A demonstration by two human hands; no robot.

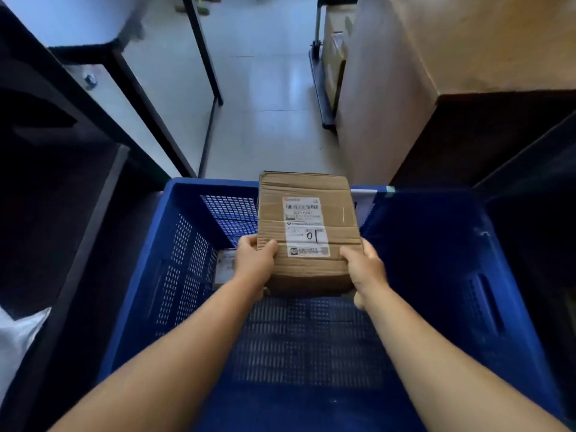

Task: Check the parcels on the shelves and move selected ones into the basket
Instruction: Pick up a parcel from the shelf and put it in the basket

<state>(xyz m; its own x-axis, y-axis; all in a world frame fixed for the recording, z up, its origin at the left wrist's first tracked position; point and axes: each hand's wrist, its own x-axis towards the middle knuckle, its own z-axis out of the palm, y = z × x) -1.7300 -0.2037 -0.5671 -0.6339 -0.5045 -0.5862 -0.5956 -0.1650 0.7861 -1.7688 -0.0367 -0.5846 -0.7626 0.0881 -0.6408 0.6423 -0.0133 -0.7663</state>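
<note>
A brown cardboard parcel (307, 213) with a white shipping label marked "01" hangs above the blue perforated plastic basket (174, 275), over its far half. My left hand (254, 265) grips the parcel's near left corner, thumb on top. At the near right corner my right hand (364, 272) grips it the same way. A small flat packet (225, 265) lies at the basket's far left, partly hidden by my left wrist.
Dark shelf frames (93, 169) stand on the left, with a white bag (18, 338) low down. Large cardboard boxes (436, 73) and a dark shelf rise on the right. A strip of tiled floor (265, 104) runs ahead past black table legs and a cart.
</note>
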